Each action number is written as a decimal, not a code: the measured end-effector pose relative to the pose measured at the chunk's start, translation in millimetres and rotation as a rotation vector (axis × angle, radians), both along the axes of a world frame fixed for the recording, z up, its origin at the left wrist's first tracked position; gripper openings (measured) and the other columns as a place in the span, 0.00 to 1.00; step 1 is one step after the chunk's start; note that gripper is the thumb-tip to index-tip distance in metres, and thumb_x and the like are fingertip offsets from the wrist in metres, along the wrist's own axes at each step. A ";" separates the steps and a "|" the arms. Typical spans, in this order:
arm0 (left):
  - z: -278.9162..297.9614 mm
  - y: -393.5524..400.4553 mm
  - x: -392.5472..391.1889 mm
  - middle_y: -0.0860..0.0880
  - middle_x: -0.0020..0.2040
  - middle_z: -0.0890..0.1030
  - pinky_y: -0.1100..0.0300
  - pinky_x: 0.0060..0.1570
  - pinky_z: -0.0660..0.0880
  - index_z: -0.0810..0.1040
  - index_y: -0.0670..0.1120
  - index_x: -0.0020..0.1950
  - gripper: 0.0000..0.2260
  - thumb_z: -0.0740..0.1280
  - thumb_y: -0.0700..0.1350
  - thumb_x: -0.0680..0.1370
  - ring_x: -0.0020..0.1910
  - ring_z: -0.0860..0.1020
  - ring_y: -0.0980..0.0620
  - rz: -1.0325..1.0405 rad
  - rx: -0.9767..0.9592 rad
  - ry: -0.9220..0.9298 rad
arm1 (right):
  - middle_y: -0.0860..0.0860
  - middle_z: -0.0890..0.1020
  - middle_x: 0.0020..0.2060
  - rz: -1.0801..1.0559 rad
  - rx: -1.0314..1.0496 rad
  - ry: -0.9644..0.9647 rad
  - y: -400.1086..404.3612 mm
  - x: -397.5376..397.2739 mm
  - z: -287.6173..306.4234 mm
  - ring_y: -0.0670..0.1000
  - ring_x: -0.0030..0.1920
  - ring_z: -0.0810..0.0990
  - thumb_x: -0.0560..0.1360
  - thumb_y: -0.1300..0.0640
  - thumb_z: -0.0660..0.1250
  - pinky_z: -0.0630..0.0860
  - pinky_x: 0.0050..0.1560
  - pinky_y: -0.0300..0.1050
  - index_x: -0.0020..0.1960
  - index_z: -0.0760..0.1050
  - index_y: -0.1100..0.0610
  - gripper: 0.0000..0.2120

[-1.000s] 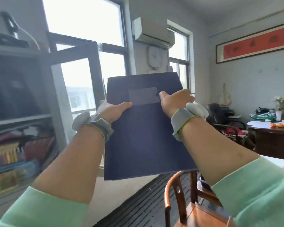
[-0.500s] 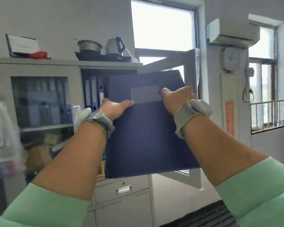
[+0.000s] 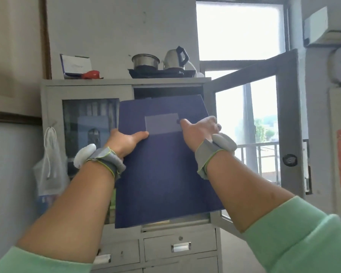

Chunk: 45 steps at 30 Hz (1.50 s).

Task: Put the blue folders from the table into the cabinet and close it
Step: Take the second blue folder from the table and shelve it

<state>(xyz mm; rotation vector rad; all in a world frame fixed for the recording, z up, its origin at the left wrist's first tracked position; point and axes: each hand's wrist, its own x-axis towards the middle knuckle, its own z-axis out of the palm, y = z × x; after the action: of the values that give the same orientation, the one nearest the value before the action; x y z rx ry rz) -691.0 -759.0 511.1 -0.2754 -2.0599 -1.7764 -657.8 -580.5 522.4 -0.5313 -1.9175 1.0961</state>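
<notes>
I hold a large dark blue folder (image 3: 165,170) upright in front of me with both hands. My left hand (image 3: 124,139) grips its left edge and my right hand (image 3: 200,129) grips its right edge near a pale label pocket. Behind it stands the grey metal cabinet (image 3: 87,87). The cabinet's right glass door (image 3: 285,123) is swung open to the right; its left glass door (image 3: 89,123) is shut, with folders dimly visible behind the glass. The folder hides most of the open compartment.
On top of the cabinet sit a metal pot (image 3: 145,61), a kettle (image 3: 175,57) and a card (image 3: 76,65). A plastic bag (image 3: 49,166) hangs on the cabinet's left side. Drawers (image 3: 180,246) lie below. A bright window (image 3: 238,30) is at the right.
My view has swung left, bringing the cabinet to the centre. The folder, still in both hands, now sits squarely in front of the open right compartment.
</notes>
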 end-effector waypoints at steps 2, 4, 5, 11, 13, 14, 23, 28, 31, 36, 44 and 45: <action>2.2 -2.6 -11.0 0.46 0.63 0.77 0.49 0.62 0.75 0.66 0.40 0.71 0.36 0.76 0.50 0.69 0.59 0.78 0.43 0.025 0.032 0.035 | 0.56 0.73 0.59 0.007 0.032 -0.014 -0.8 -20.4 -3.2 0.62 0.58 0.73 0.67 0.37 0.64 0.69 0.55 0.55 0.62 0.64 0.58 0.33; 4.2 -2.6 -20.2 0.45 0.58 0.77 0.51 0.56 0.77 0.67 0.39 0.69 0.30 0.74 0.45 0.71 0.54 0.78 0.43 0.027 0.046 0.054 | 0.55 0.72 0.59 0.035 0.043 -0.022 0.8 -41.2 -6.9 0.61 0.58 0.72 0.66 0.37 0.63 0.66 0.51 0.55 0.61 0.64 0.58 0.33; 7.2 -2.8 -29.7 0.43 0.58 0.77 0.51 0.54 0.77 0.68 0.38 0.68 0.28 0.73 0.42 0.72 0.53 0.79 0.42 0.035 0.052 0.064 | 0.55 0.72 0.60 0.056 0.028 -0.020 1.3 -57.0 -6.4 0.61 0.58 0.71 0.66 0.37 0.64 0.66 0.51 0.55 0.61 0.64 0.58 0.33; 27.5 -0.9 -83.1 0.38 0.63 0.78 0.40 0.60 0.76 0.68 0.38 0.67 0.24 0.71 0.36 0.74 0.59 0.79 0.37 0.000 0.066 0.125 | 0.55 0.72 0.61 0.103 0.006 -0.011 1.5 -133.7 0.6 0.61 0.60 0.70 0.62 0.33 0.62 0.66 0.54 0.57 0.61 0.64 0.57 0.37; 34.8 0.7 -103.3 0.38 0.63 0.77 0.40 0.60 0.76 0.68 0.39 0.67 0.23 0.71 0.37 0.74 0.59 0.79 0.36 0.008 0.047 0.141 | 0.55 0.71 0.63 0.108 0.015 -0.024 1.8 -156.4 5.0 0.61 0.61 0.68 0.60 0.31 0.60 0.65 0.55 0.57 0.63 0.63 0.56 0.40; 37.9 1.9 -112.0 0.38 0.63 0.78 0.40 0.61 0.76 0.68 0.39 0.67 0.23 0.70 0.37 0.74 0.60 0.79 0.36 0.004 0.034 0.140 | 0.55 0.70 0.65 0.113 0.019 -0.035 1.6 -165.8 6.5 0.62 0.63 0.67 0.60 0.30 0.59 0.65 0.57 0.58 0.65 0.62 0.55 0.42; 75.3 47.2 -203.1 0.38 0.66 0.74 0.47 0.63 0.74 0.64 0.39 0.71 0.23 0.63 0.39 0.77 0.63 0.75 0.36 0.113 -0.126 0.186 | 0.56 0.61 0.73 0.163 0.085 -0.057 22.0 -244.4 25.6 0.64 0.70 0.62 0.66 0.32 0.57 0.60 0.69 0.59 0.73 0.58 0.52 0.41; 82.9 66.3 -240.5 0.37 0.68 0.74 0.53 0.51 0.72 0.67 0.38 0.71 0.19 0.58 0.37 0.79 0.66 0.74 0.37 0.166 -0.191 0.147 | 0.57 0.61 0.72 0.196 0.116 -0.069 45.3 -292.1 34.2 0.63 0.71 0.61 0.71 0.34 0.58 0.59 0.70 0.58 0.73 0.58 0.54 0.38; 87.8 72.3 -249.5 0.45 0.66 0.73 0.61 0.52 0.67 0.68 0.41 0.71 0.19 0.51 0.36 0.81 0.60 0.73 0.46 0.150 -0.241 0.127 | 0.59 0.60 0.73 0.223 0.138 -0.065 52.0 -318.0 38.4 0.64 0.71 0.61 0.72 0.35 0.57 0.58 0.71 0.57 0.74 0.57 0.55 0.37; 94.8 101.8 -286.6 0.37 0.67 0.73 0.53 0.55 0.74 0.61 0.41 0.73 0.23 0.57 0.36 0.78 0.62 0.75 0.39 0.178 -0.006 0.230 | 0.59 0.57 0.75 0.204 0.209 -0.038 60.6 -368.7 54.3 0.64 0.73 0.57 0.73 0.33 0.53 0.53 0.72 0.58 0.76 0.53 0.48 0.36; 75.3 155.6 -346.7 0.43 0.74 0.69 0.49 0.71 0.67 0.51 0.49 0.80 0.31 0.59 0.38 0.79 0.70 0.71 0.41 0.117 0.026 0.200 | 0.62 0.61 0.72 0.154 0.213 -0.134 83.7 -420.5 43.5 0.66 0.70 0.62 0.72 0.33 0.51 0.57 0.71 0.60 0.75 0.54 0.45 0.35; 74.3 163.2 -352.5 0.43 0.74 0.68 0.49 0.72 0.66 0.49 0.50 0.80 0.32 0.59 0.39 0.79 0.71 0.71 0.41 0.109 0.029 0.200 | 0.62 0.62 0.72 0.187 0.198 -0.122 85.9 -425.5 43.1 0.66 0.70 0.62 0.73 0.34 0.53 0.57 0.71 0.59 0.76 0.54 0.46 0.34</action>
<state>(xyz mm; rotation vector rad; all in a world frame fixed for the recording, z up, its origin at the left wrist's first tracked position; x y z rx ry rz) -1043.5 -595.8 585.4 -0.3133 -1.8720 -1.6418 -1083.3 -494.6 565.5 -0.3201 -2.1897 0.9937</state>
